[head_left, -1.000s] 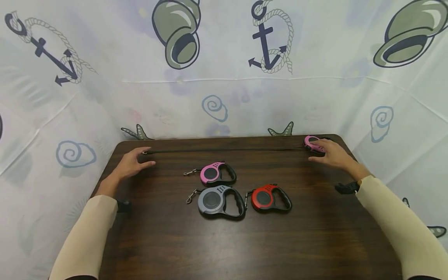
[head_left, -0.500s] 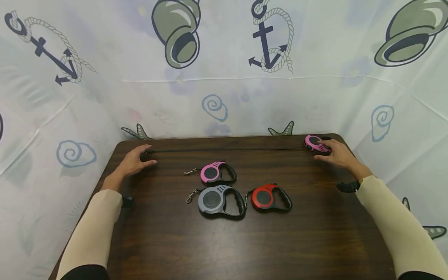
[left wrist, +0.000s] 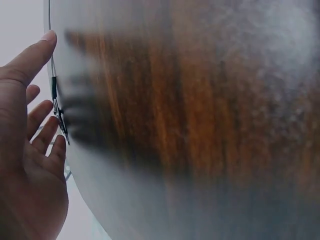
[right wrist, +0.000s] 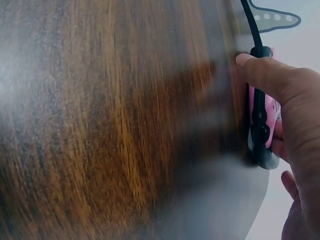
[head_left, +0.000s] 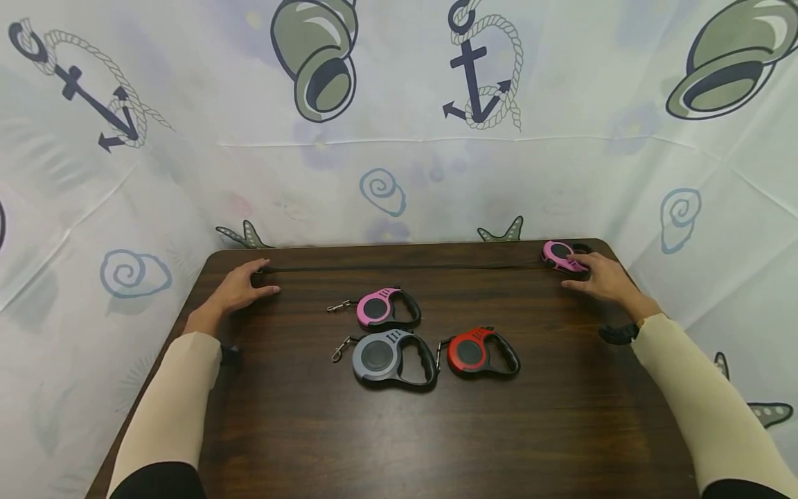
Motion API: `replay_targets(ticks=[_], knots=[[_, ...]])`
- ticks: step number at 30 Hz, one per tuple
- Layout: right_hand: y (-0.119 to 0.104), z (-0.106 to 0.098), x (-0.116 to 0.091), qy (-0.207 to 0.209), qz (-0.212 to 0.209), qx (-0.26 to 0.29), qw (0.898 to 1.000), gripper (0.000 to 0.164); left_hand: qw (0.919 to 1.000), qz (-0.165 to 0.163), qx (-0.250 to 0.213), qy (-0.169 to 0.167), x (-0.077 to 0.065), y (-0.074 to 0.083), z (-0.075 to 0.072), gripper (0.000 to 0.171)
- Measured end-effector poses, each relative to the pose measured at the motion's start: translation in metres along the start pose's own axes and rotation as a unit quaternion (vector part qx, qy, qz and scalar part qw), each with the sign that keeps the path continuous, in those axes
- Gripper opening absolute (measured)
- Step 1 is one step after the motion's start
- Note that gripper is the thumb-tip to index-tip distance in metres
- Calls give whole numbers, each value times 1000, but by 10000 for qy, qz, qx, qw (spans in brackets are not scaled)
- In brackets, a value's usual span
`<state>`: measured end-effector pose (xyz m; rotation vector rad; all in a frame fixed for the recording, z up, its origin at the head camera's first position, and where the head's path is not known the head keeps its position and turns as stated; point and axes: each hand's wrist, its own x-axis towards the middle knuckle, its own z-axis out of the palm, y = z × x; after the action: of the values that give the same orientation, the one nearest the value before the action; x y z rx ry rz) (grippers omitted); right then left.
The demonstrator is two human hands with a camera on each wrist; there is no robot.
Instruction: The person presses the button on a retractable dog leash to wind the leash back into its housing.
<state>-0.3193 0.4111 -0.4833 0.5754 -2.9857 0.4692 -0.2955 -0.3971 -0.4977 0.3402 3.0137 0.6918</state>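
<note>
A pink-and-black retractable dog leash (head_left: pixel 559 252) lies at the table's far right corner. Its thin black cord (head_left: pixel 399 267) stretches along the back edge to the far left. There my left hand (head_left: pixel 235 285) rests beside the metal clip (left wrist: pixel 60 117), thumb and fingers spread on either side of it. My right hand (head_left: pixel 601 277) is over the pink leash, fingers extended across its casing. In the right wrist view the thumb (right wrist: pixel 260 70) overlaps the near side of the leash, and the other fingers are partly hidden behind it.
Mid-table lie a second pink leash (head_left: pixel 374 309), a larger grey leash (head_left: pixel 377 355) and a red leash (head_left: pixel 467 352), cords retracted. The dark wooden table (head_left: pixel 399 443) backs onto a white printed curtain (head_left: pixel 424 180).
My right hand has shifted slightly to the right over the pink leash. My left forearm has moved a little inward, and the hand now covers more of the clip. The middle leashes stay put.
</note>
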Motion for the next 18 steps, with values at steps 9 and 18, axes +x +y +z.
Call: replay_targets(ticks=[9,18], knots=[[4,5,-1,204,-13,-259,9995,69,10000,37,-19,83,2,0,1,77],[7,8,-1,246,-18,-280,9993,68,9969,453,123,628,3,-2,3,58]])
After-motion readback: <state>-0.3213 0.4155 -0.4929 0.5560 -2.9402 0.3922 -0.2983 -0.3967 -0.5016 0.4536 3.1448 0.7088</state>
